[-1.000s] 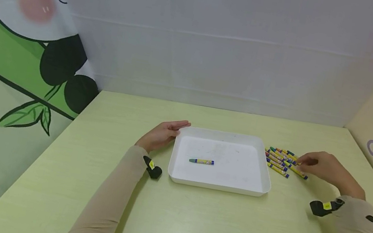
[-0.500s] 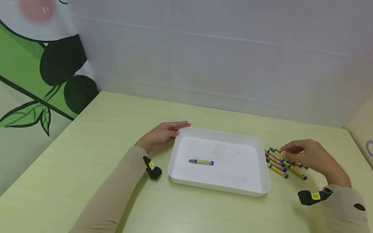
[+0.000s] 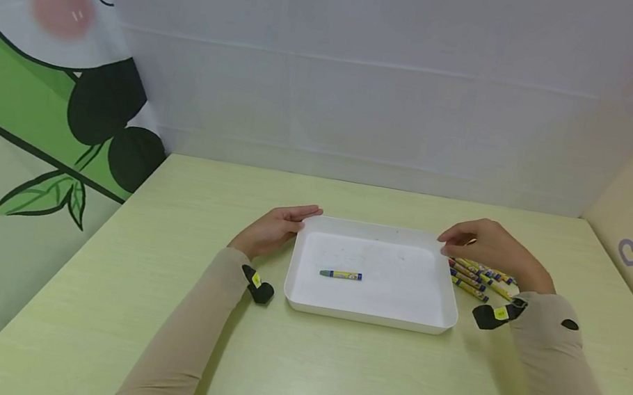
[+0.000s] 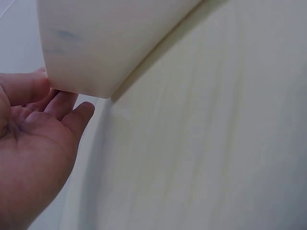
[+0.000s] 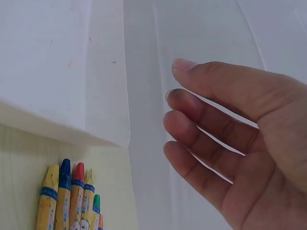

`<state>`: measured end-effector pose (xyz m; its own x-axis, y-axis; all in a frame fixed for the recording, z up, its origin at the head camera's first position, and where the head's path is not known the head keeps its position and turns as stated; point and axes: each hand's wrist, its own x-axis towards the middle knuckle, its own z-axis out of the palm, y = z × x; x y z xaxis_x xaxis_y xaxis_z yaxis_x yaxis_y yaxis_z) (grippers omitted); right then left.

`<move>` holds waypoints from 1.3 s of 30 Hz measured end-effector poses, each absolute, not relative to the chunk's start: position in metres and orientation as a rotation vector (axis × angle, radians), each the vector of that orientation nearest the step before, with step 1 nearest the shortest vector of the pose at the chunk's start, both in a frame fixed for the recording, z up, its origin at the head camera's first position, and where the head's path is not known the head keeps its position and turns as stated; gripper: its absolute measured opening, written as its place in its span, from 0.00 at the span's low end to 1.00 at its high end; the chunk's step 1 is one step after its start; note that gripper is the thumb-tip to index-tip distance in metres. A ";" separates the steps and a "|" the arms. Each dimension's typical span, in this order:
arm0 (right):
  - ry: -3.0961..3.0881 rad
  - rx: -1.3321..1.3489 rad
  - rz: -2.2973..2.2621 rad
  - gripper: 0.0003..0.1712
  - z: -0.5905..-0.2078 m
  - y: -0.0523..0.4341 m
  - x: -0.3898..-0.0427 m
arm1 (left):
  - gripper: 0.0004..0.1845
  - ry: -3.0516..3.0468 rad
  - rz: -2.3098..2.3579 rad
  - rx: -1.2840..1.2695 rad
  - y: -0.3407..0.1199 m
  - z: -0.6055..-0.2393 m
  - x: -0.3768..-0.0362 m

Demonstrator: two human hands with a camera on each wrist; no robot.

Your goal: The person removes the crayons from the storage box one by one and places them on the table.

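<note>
Head view: the crayons [image 3: 477,277] lie by the tray's [image 3: 298,302] right edge, long axes pointing toward it, under the right hand [image 3: 488,247].

Left wrist: left hand [image 4: 33,143] flat against the tray's corner, holding nothing.

Right wrist: right hand's loose fingers [image 5: 201,122] seem empty.

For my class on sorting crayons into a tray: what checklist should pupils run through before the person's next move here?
1. White tray steadied: left hand rests flat against its left wall; ok.
2. Right hand carrying a crayon: fingers show none; not ok.
3. Room in tray: one blue crayon inside; ok.
4. Loose crayons within reach, right of tray: ok.
5. Crayon count in the pile: cannot tell.
</note>
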<state>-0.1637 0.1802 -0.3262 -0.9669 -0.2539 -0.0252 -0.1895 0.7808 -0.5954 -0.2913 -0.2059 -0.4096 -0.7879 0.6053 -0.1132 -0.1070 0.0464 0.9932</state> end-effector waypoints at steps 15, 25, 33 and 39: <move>2.716 -0.534 -0.960 0.15 -0.336 0.135 -0.200 | 0.26 1.813 1.802 0.499 -0.203 -0.411 -0.293; 2.659 -0.621 -0.885 0.13 -0.345 0.110 -0.216 | 0.26 1.811 1.803 0.484 -0.200 -0.410 -0.295; 2.627 -0.658 -0.856 0.12 -0.349 0.093 -0.224 | 0.26 1.803 1.808 0.492 -0.199 -0.409 -0.297; 2.595 -0.682 -0.800 0.10 -0.354 0.080 -0.230 | 0.26 1.810 1.811 0.479 -0.198 -0.409 -0.298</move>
